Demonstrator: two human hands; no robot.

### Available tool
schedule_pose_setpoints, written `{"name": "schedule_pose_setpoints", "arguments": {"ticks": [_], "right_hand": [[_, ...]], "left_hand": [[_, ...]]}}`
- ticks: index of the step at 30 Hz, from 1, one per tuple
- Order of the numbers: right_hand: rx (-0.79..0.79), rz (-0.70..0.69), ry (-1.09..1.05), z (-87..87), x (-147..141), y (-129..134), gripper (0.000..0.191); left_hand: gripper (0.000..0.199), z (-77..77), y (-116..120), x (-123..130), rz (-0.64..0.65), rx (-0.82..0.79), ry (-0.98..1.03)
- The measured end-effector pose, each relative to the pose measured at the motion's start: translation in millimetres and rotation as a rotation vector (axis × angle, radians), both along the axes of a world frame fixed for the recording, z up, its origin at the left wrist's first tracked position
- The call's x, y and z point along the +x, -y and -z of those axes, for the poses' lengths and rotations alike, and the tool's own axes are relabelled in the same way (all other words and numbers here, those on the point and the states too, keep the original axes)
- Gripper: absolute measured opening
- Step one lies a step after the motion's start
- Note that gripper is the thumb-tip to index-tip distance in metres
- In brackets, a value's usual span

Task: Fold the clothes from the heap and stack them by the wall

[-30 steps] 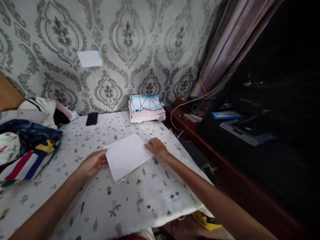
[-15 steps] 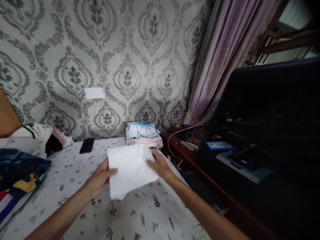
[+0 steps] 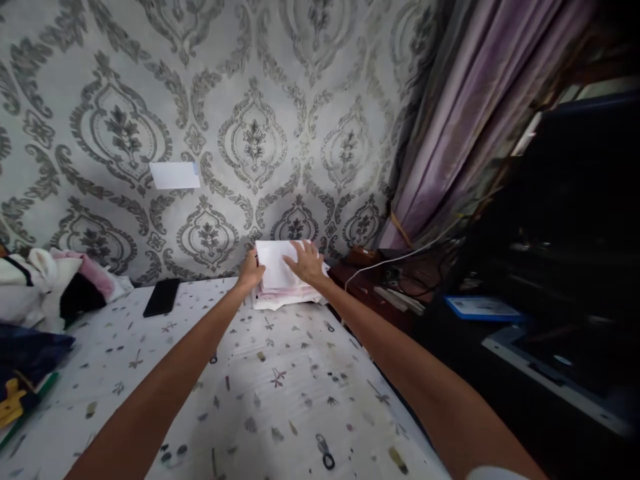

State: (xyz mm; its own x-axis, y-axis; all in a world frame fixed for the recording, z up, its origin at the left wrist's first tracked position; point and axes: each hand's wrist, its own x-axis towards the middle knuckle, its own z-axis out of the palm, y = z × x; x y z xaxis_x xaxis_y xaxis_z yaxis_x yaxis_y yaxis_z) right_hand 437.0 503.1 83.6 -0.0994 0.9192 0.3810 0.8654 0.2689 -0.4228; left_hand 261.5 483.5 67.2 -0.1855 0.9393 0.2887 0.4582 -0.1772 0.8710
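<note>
A folded white garment [image 3: 274,265] lies on top of a stack of folded clothes [image 3: 285,298] against the wall, at the far end of the patterned sheet. My left hand [image 3: 251,271] grips its left edge, thumb on top and fingers mostly hidden behind. Spread fingers of my right hand [image 3: 306,264] rest flat on the garment's right part. Pink and white layers show beneath it in the stack.
A black phone [image 3: 161,297] lies on the sheet left of the stack. Heaped clothes [image 3: 40,287] sit at the far left. To the right are a dark red ledge with a white cable [image 3: 380,261], a purple curtain [image 3: 440,153] and a large black case [image 3: 560,233].
Both hands have carried the folded white garment forward and set it on the stack, covering the spider-web print. My right hand has gone from gripping its edge to lying flat on it.
</note>
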Motion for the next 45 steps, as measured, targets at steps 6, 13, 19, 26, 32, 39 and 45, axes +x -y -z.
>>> {"name": "schedule_pose_setpoints", "arguments": {"ticks": [6, 13, 19, 26, 32, 39, 45], "right_hand": [[-0.058, -0.008, 0.173, 42.5, -42.2, -15.6, 0.071], [0.043, -0.071, 0.13, 51.1, -41.1, -29.1, 0.075], [-0.031, -0.09, 0.157, 32.1, -41.1, -10.3, 0.07], [-0.007, -0.116, 0.139, 22.2, -35.6, -12.8, 0.064], [0.25, -0.172, 0.096, 28.6, -49.5, 17.5, 0.05], [0.258, -0.549, 0.088, 63.6, -123.7, 95.3, 0.038], [0.163, -0.046, 0.1, 77.4, -111.6, 117.3, 0.047]], "left_hand": [[0.054, 68.6, 61.9, -20.3, 0.113, 0.117, -0.023], [0.045, 109.0, 218.3, -72.2, 0.343, 0.077, -0.449], [0.04, 95.0, 277.3, -128.1, 0.269, -0.047, -0.718], [0.034, 61.6, 288.2, -215.2, -0.031, -0.244, -1.028], [0.028, 61.0, 302.7, -271.3, -0.155, -0.292, -1.32], [0.038, 42.4, 360.0, -344.9, -0.361, -0.39, -1.495], [0.054, 54.0, 400.0, -409.1, -0.326, -0.275, -1.458]]}}
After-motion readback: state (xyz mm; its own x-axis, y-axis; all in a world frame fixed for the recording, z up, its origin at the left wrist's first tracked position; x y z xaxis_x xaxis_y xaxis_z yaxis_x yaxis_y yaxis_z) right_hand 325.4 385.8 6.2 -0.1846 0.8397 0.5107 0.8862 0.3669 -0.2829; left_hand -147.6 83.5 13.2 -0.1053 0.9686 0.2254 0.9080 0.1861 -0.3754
